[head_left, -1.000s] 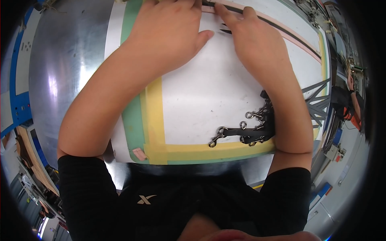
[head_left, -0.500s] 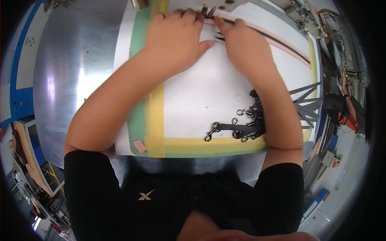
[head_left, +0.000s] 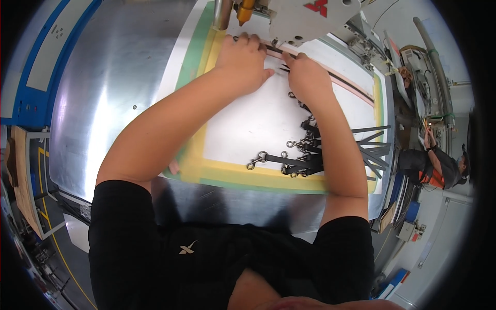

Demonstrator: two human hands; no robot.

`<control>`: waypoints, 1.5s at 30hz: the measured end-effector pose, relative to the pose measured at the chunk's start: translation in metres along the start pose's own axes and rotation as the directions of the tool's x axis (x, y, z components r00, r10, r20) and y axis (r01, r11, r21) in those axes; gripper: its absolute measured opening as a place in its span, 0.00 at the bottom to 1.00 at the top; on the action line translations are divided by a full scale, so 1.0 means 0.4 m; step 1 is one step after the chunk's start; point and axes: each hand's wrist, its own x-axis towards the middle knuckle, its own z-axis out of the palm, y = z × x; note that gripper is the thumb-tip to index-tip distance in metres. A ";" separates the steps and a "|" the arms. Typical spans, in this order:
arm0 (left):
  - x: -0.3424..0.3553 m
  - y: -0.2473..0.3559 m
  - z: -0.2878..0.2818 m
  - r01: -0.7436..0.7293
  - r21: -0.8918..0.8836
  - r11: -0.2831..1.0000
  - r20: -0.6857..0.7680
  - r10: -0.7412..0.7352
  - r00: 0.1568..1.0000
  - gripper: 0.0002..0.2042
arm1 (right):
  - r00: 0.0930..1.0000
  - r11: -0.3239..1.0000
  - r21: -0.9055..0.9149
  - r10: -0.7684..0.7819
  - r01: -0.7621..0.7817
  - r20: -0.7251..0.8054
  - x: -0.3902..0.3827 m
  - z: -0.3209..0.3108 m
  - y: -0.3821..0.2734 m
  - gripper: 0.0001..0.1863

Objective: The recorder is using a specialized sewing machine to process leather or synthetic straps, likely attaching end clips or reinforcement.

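A narrow black strap (head_left: 350, 89) runs slantwise between pink strips (head_left: 338, 76) on a white sheet. My left hand (head_left: 240, 64) lies palm down at the strap's far left end, fingertips pressing there, thumb stretched aside. At the strap just to the right, my right hand (head_left: 308, 80) is closed, its index finger reaching onto it. Two dark points of a small tool (head_left: 284, 68), seemingly thread snips, stick out left from under that hand; the rest is hidden. Beneath my right forearm lies a pile of black straps (head_left: 305, 164) with metal snap hooks (head_left: 253, 165).
A pale sewing machine head (head_left: 310, 20) overhangs my hands, with a gold pointed part (head_left: 244, 13) and a metal post (head_left: 222, 15) at its left. Yellow tape (head_left: 232, 170) borders the sheet on a shiny metal table (head_left: 103, 103). Another person (head_left: 436, 163) works at far right.
The view has shifted, bringing more of the machine head into sight. Both hands stay at the strap, and the right index finger still presses there.
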 end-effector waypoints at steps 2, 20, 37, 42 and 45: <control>0.005 0.004 0.004 -0.067 -0.090 0.994 0.005 0.067 0.998 0.30 | 1.000 1.000 0.007 -0.002 0.002 -0.014 -0.002 0.001 0.009 0.26; 0.024 0.107 -0.021 -0.001 -0.053 0.999 0.039 0.003 0.999 0.36 | 0.998 0.999 0.019 0.044 -0.044 0.044 -0.060 0.017 0.183 0.28; 0.037 0.201 -0.029 0.076 -0.047 0.996 0.063 -0.073 0.995 0.41 | 0.987 0.994 0.021 0.101 -0.104 0.128 -0.131 0.062 0.389 0.31; 0.069 0.259 -0.022 0.046 -0.108 0.993 0.064 -0.039 0.997 0.42 | 0.981 0.995 -0.005 0.096 -0.096 0.171 -0.129 0.043 0.378 0.30; 0.091 0.300 -0.022 0.029 -0.132 0.991 0.047 -0.023 0.999 0.42 | 0.987 0.996 0.002 0.092 -0.093 0.130 -0.139 0.046 0.380 0.30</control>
